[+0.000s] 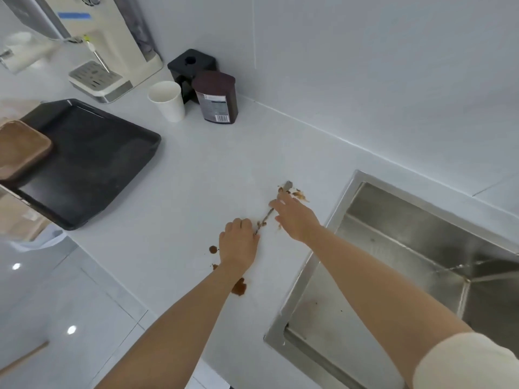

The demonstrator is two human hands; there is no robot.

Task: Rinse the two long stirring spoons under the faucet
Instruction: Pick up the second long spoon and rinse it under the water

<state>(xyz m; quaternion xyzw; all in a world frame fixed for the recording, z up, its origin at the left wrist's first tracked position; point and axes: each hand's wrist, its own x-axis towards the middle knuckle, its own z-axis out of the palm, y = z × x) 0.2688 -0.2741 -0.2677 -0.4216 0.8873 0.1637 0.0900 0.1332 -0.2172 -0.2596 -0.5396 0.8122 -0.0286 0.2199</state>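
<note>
A long metal stirring spoon (269, 213) lies on the white counter (182, 175) left of the steel sink (407, 248), smeared with brown residue. Its far end (287, 185) pokes out beyond my right hand (295, 217), whose fingers rest over the middle of the handle. My left hand (238, 242) has its fingers curled down at the near end of the spoon. I cannot tell whether one or two spoons lie there, since both hands cover them. No faucet is in view.
Brown spills (239, 287) stain the counter near my left wrist, more (299, 194) by the spoon's far end. A black tray (84, 164) with a brown dish (19, 148) sits left. A paper cup (168, 101), dark jar (217, 98), black box and white machine (106, 51) stand at the back.
</note>
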